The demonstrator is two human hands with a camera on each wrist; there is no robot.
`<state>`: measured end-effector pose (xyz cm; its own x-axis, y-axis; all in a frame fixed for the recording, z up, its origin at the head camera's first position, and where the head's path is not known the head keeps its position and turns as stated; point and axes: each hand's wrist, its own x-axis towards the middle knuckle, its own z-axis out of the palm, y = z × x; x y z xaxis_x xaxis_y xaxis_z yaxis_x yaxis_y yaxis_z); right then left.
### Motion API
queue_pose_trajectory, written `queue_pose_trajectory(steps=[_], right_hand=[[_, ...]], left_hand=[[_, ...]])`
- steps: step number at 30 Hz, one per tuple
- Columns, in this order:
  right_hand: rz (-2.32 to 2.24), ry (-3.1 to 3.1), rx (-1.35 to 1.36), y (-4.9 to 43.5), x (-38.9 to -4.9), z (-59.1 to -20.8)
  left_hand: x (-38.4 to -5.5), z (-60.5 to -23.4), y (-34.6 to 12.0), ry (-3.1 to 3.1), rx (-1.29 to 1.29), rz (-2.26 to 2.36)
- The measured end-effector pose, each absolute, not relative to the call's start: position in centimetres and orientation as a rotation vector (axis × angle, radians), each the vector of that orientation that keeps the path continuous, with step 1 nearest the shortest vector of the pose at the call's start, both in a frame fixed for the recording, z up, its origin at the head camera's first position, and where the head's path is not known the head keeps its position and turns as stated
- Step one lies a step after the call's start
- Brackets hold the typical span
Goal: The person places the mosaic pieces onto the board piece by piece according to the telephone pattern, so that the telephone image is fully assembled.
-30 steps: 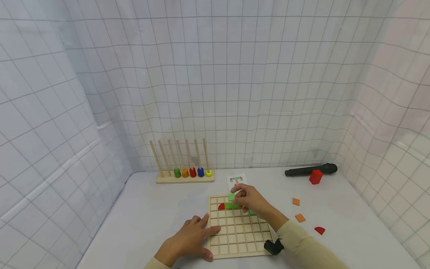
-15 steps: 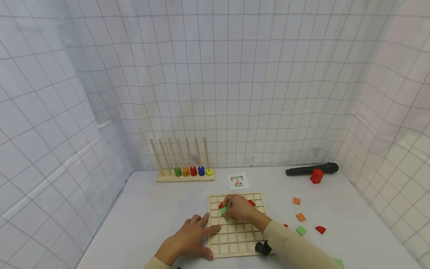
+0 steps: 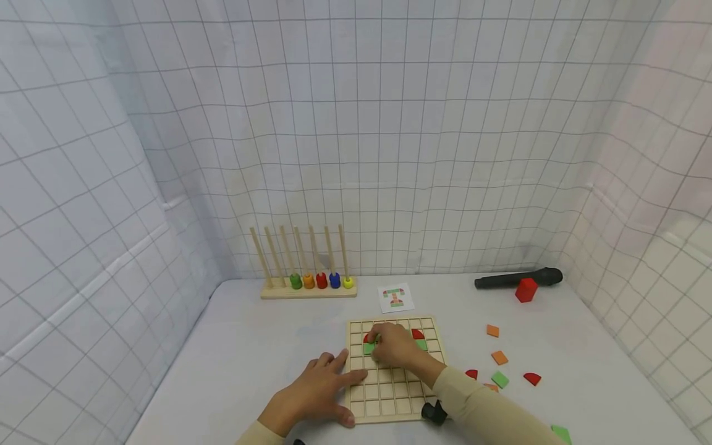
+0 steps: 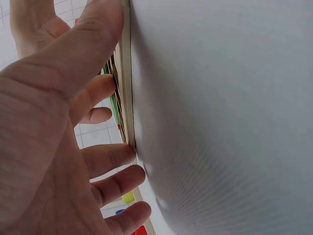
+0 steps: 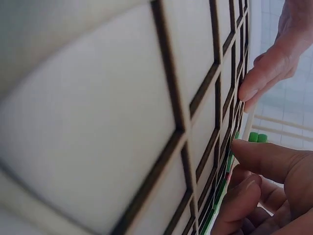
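Note:
A square wooden grid board (image 3: pixel 387 420) lies on the table, with red quarter-circle pieces (image 3: pixel 418 334) and green square tiles (image 3: pixel 421 345) in its upper rows. My right hand (image 3: pixel 396 347) is over the upper left cells, its curled fingers and thumb around a green tile (image 3: pixel 369 348). In the right wrist view, the right thumb (image 5: pixel 261 156) touches green at the board's surface; part of the tile is hidden. At the board's left edge my left hand (image 3: pixel 319 388) rests spread, index finger reaching over the rim and thumb against the lower corner.
Behind the board lies a pattern card (image 3: pixel 396 298); a peg rack with coloured beads (image 3: pixel 308 293) stands back left. At the right are a black microphone (image 3: pixel 517 279), a red block (image 3: pixel 526 290), loose orange tiles (image 3: pixel 499 358), a green tile (image 3: pixel 500 379) and red quarter-circles (image 3: pixel 532 378).
My right hand has carried a green tile left and down to the board's upper left, beside a red piece. The left hand has stayed at the board's edge.

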<state>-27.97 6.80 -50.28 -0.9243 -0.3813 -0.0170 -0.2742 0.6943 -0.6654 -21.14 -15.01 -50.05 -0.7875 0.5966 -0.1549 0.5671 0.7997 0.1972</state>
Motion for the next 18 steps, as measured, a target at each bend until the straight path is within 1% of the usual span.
queue_pose_trajectory(steps=[4,8,14,18], right_hand=[[-1.109,2.735,-0.502,7.6,-27.8,-49.8],[-1.241,2.645,-0.475,9.5,-27.5,-48.8],[-1.446,2.49,-0.414,14.1,-27.1,-47.3],[-1.544,2.443,-0.301,17.7,-26.7,-46.6]], left_hand=[[-21.2,-50.0,-15.0,2.78,0.907,0.204],[-21.3,-50.0,-15.0,2.776,0.893,0.205],[-21.3,-50.2,-14.9,2.76,0.858,0.218],[-21.2,-50.3,-15.0,2.76,0.854,0.228]])
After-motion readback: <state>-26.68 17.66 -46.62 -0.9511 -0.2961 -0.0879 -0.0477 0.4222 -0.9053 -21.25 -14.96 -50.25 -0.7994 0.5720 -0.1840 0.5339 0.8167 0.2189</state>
